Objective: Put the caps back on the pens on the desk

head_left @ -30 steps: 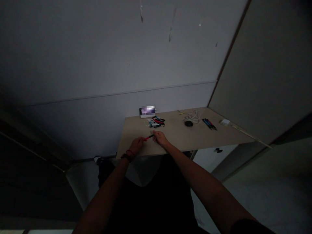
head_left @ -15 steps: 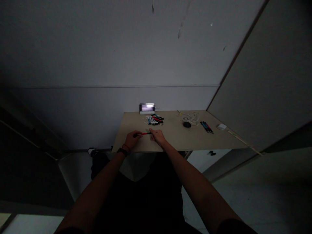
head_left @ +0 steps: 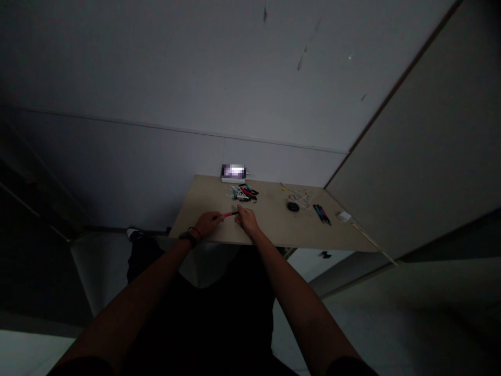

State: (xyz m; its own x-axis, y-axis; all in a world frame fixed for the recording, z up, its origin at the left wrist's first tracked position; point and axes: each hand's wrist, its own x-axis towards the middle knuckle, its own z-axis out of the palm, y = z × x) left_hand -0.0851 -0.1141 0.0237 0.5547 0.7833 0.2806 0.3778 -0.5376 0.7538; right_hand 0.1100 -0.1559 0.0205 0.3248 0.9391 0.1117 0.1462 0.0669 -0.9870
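A red and black pen [head_left: 230, 214] is stretched between my two hands, low over the near part of the table. My left hand [head_left: 209, 223] is closed on its left end. The fingers of my right hand [head_left: 247, 219] pinch the black right end. Just beyond the hands lies a loose pile of pen parts [head_left: 245, 192] in white, red, blue and black. Farther right, several pens [head_left: 322, 214] lie side by side, blue, red and black.
A lit phone [head_left: 234, 171] leans near the wall on a white base. A white cable [head_left: 300, 198] lies coiled beside a black round object [head_left: 293, 207]. A small white box [head_left: 344, 216] sits at the right edge of the table [head_left: 274, 230].
The view has tilted and shifted a little. Both hands keep hold of the pen, which now slants slightly more, its right end higher in the picture.
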